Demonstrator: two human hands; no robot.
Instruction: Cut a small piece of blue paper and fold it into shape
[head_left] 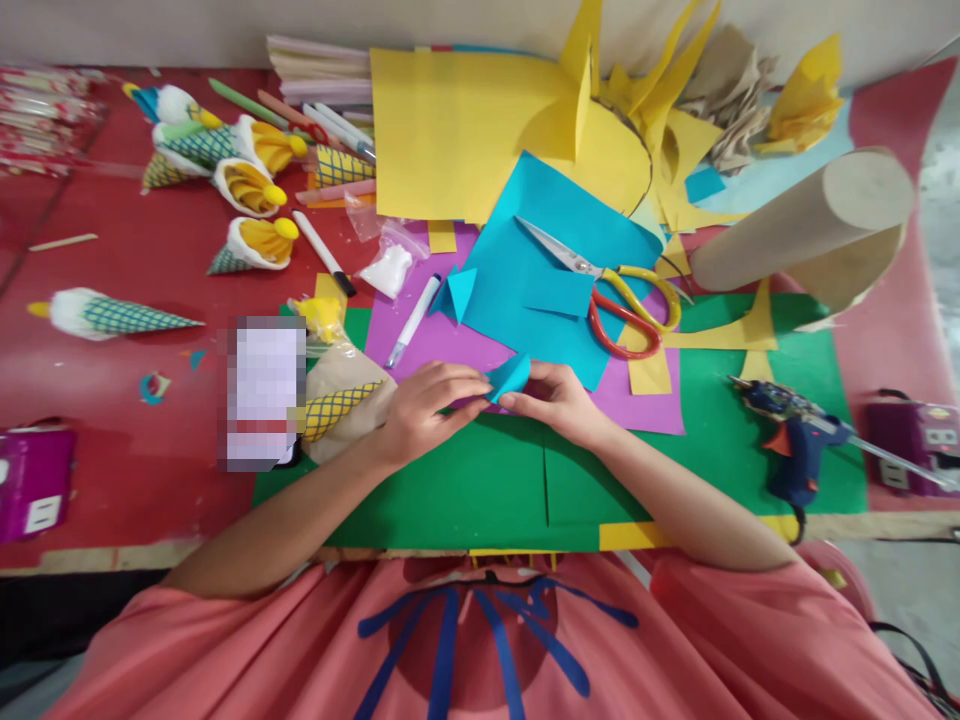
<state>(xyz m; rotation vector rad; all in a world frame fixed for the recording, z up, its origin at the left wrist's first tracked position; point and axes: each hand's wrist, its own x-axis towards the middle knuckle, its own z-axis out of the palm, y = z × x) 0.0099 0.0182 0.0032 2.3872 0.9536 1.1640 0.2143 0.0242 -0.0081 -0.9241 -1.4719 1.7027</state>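
Between my two hands is a small piece of blue paper (510,380), bent into a curve. My left hand (435,408) pinches its left end, and my right hand (559,403) grips the right end between thumb and fingers. Just beyond lie a larger blue sheet (517,220) and a blue cut piece (559,293). Scissors (600,275) with yellow and red handles rest on the blue sheet. A folded blue scrap (456,294) and a white marker (412,322) sit to the left on purple paper (480,345).
Green sheets (450,495) lie under my forearms. A glue gun (799,440) is at the right, with a cardboard tube (795,220) behind it. Yellow sheets (465,130) are at the back. Several patterned cones (255,245) and a blurred-out phone (264,390) are on the left.
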